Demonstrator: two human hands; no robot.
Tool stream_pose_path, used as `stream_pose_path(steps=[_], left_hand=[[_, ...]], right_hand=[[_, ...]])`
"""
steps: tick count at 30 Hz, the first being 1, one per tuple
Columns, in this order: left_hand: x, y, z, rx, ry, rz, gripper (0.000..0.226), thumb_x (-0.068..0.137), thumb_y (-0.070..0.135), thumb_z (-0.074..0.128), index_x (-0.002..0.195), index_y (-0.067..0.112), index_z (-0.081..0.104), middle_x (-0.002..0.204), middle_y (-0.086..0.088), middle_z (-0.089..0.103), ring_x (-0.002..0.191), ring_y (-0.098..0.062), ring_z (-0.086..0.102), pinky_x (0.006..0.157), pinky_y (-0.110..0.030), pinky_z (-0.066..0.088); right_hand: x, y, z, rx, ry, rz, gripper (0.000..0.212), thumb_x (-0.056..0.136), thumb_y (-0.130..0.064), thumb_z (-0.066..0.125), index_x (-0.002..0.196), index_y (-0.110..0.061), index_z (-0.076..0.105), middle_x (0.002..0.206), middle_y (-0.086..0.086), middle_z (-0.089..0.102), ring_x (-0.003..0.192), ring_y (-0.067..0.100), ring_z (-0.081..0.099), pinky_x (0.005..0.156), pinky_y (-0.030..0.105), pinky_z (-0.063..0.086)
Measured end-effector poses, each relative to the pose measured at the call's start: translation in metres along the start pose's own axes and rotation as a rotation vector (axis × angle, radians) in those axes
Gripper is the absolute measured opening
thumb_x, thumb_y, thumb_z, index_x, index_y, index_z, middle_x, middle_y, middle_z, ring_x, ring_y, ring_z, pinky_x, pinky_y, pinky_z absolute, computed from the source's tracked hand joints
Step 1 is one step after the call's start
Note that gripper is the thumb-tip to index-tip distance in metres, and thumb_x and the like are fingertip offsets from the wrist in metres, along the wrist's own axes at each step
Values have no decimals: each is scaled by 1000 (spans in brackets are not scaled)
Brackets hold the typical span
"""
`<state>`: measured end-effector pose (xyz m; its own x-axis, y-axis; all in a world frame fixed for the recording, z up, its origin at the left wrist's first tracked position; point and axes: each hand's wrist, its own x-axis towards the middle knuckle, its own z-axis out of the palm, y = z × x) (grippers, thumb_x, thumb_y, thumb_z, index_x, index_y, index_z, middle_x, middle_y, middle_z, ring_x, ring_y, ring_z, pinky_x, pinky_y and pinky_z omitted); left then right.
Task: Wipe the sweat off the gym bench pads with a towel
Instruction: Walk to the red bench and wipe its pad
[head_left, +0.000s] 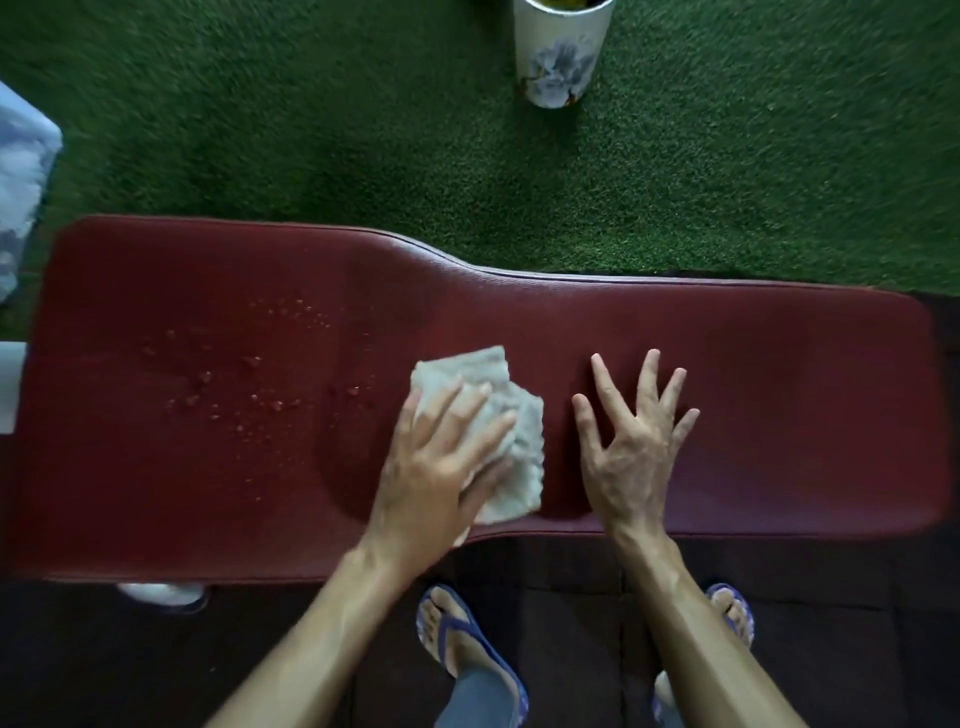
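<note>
A dark red gym bench pad (753, 364) stretches across the view, wide at the left and narrow at the right. Sweat droplets (234, 374) dot its left half. A crumpled grey towel (514, 441) lies near the pad's middle. My left hand (441, 467) presses flat on the towel, fingers spread over it. My right hand (634, 436) rests on the bare pad just right of the towel, fingers apart and holding nothing.
Green artificial turf (260, 130) lies beyond the bench. A white patterned pot (558, 57) stands on it at the top. A pale object (21, 176) sits at the left edge. My feet in blue flip-flops (467, 644) stand on dark flooring below the bench.
</note>
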<state>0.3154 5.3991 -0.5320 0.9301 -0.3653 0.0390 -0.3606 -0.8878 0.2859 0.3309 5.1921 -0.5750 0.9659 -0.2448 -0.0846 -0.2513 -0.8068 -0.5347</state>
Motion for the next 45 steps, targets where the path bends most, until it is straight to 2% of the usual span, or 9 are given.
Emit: stream_pose_path(steps=[5, 12, 17, 21, 25, 30, 36, 40, 45], left_hand=[[-35, -81, -35, 48, -21, 7, 41, 99, 40, 50, 137, 25, 57, 148, -5, 50, 143, -27, 39, 117, -57, 28], [102, -97, -22, 108, 93, -13, 39, 95, 38, 52, 131, 25, 63, 142, -5, 55, 136, -30, 46, 117, -61, 24], [-22, -83, -33, 28, -36, 128, 42, 95, 36, 59, 135, 25, 60, 149, -4, 49, 143, -28, 39, 118, -59, 26], [-83, -148, -70, 40, -96, 79, 44, 98, 42, 48, 137, 25, 58, 150, -4, 48, 145, -27, 37, 119, -54, 27], [-9, -211, -82, 52, 5, -66, 43, 97, 36, 50, 137, 20, 58, 147, -9, 50, 144, -31, 36, 120, -58, 19], [77, -181, -62, 114, 102, -94, 42, 97, 39, 47, 135, 25, 59, 143, -7, 54, 138, -32, 43, 117, -61, 24], [-65, -168, -70, 85, -89, 196, 41, 98, 36, 51, 137, 26, 58, 152, -4, 46, 145, -28, 37, 118, -56, 29], [-114, -233, -110, 101, -141, 122, 46, 98, 40, 48, 141, 24, 53, 152, -5, 46, 147, -28, 34, 116, -59, 30], [-18, -279, -110, 116, 38, -63, 41, 100, 31, 50, 139, 20, 56, 146, -11, 49, 143, -34, 37, 118, -62, 20]], right_hand=[[-17, -30, 14, 5, -15, 6, 50, 99, -45, 47, 148, -35, 47, 166, 17, 15, 154, 42, 1, 118, 65, 4], [-14, -46, 24, 4, 3, 65, 52, 98, -48, 42, 149, -34, 46, 166, 19, 14, 154, 44, 2, 118, 66, 5], [-9, -63, 32, 24, 28, 105, 52, 98, -49, 38, 148, -35, 45, 166, 20, 14, 154, 43, 3, 117, 69, 5], [-18, -98, 46, -14, 16, 54, 53, 99, -49, 39, 149, -33, 45, 166, 20, 16, 153, 46, 6, 117, 69, 8], [-31, -145, 72, -133, -40, -85, 55, 99, -51, 39, 152, -37, 38, 167, 17, 13, 153, 46, 6, 119, 63, 7], [-34, -150, 83, -211, -17, -59, 56, 100, -55, 34, 155, -40, 30, 169, 11, 9, 155, 41, 2, 121, 63, 9], [-36, -152, 84, -180, -1, -52, 54, 101, -50, 35, 154, -40, 32, 169, 8, 11, 156, 36, 2, 122, 61, 8], [-38, -154, 83, -186, -8, -30, 55, 100, -50, 35, 154, -40, 32, 169, 7, 8, 156, 34, 0, 123, 60, 7], [-37, -156, 85, -239, -13, -16, 57, 99, -53, 30, 155, -41, 27, 170, 6, 6, 156, 34, -1, 123, 60, 6]])
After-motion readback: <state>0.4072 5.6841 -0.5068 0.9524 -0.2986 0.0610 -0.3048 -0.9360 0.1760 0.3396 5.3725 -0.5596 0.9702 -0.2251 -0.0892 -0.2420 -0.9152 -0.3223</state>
